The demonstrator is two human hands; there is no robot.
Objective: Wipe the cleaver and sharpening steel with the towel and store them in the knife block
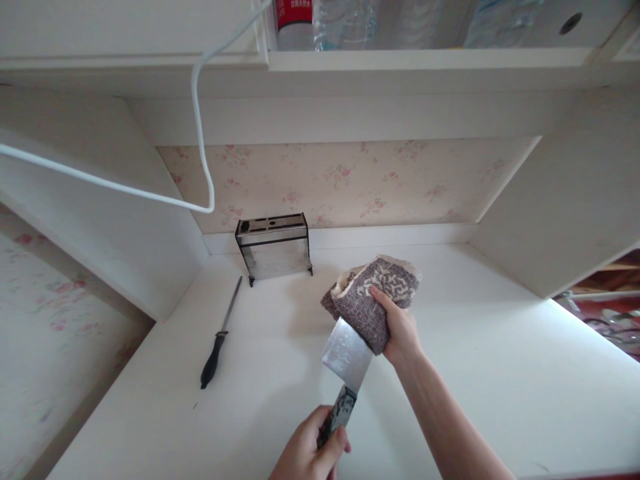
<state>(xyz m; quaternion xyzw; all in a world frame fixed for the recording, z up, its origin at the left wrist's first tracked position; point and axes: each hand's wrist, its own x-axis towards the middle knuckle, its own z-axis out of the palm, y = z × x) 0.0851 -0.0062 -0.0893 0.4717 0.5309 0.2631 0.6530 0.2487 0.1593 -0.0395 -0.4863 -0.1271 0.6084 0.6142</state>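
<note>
My left hand (316, 445) is closed around the dark handle of a cleaver (347, 355), whose broad metal blade points up and away from me. In my right hand (400, 328) is a folded brown-grey cloth (373, 303) with a pale pattern, pinched with one finger stretched along its front. The cloth's lower edge overlaps the far end of the blade. Both things are held above the white counter. To the left, a sharpening steel (219, 343) with a black handle lies on the counter.
A metal knife block (273, 247) with a slotted top stands against the back wall. A white cable (200, 127) hangs across the upper left. Overhead, a shelf (425, 60) holds plastic bottles (345, 23). Side panels (560, 193) bound the white counter (480, 373).
</note>
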